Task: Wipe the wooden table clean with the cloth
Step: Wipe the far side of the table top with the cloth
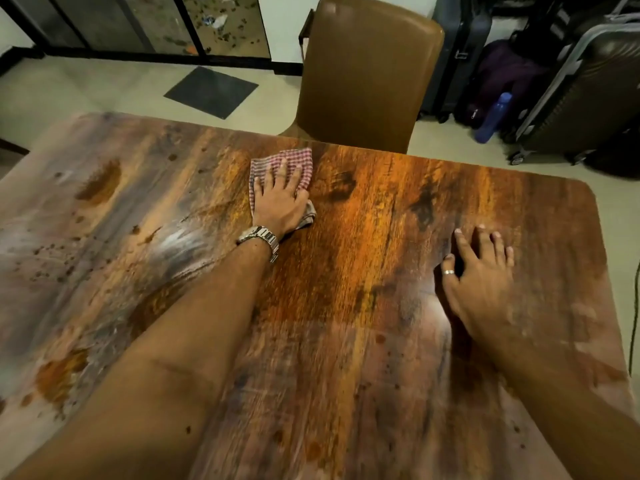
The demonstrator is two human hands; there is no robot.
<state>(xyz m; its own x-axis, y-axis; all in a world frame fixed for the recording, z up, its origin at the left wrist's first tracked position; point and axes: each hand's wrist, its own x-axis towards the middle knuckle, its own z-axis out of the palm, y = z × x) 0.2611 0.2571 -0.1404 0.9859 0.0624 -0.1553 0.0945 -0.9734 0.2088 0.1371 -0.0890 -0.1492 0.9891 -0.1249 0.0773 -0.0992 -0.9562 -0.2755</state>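
Note:
The wooden table fills most of the view, its grain dark orange with brown stains and specks toward the left side. A red-and-white checked cloth lies near the far edge at the centre. My left hand, with a metal watch on the wrist, presses flat on the cloth with fingers spread. My right hand, wearing a ring, rests palm down on the bare table at the right, holding nothing.
A brown padded chair stands at the far edge, just beyond the cloth. Suitcases, a dark bag and a blue bottle sit on the floor at the back right. A dark floor tile lies beyond the table.

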